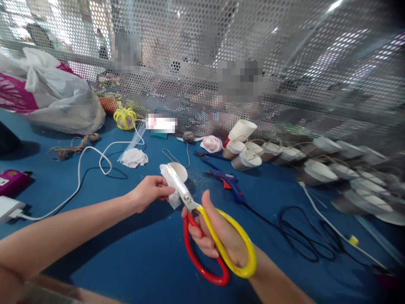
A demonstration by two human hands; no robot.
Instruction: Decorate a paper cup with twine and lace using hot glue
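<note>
My right hand [218,234] grips a pair of scissors [185,196] with one red and one yellow handle, the blades pointing away and to the left. Pinched in my left hand [153,192] is a strip of white lace [173,199], which lies against the scissor blades. Just behind the blades a small pale cup [178,171] is partly hidden by them. A blue hot glue gun [229,182] with a red trigger rests on the table to the right of the cup.
Paper cups with twine handles [249,158] line the right side. A black cord [303,236] coils at right; a white cable [79,181] crosses the left. A plastic bag [63,97], white fabric [134,157], a pink rosette [211,144] and a perforated metal screen [190,50] stand behind.
</note>
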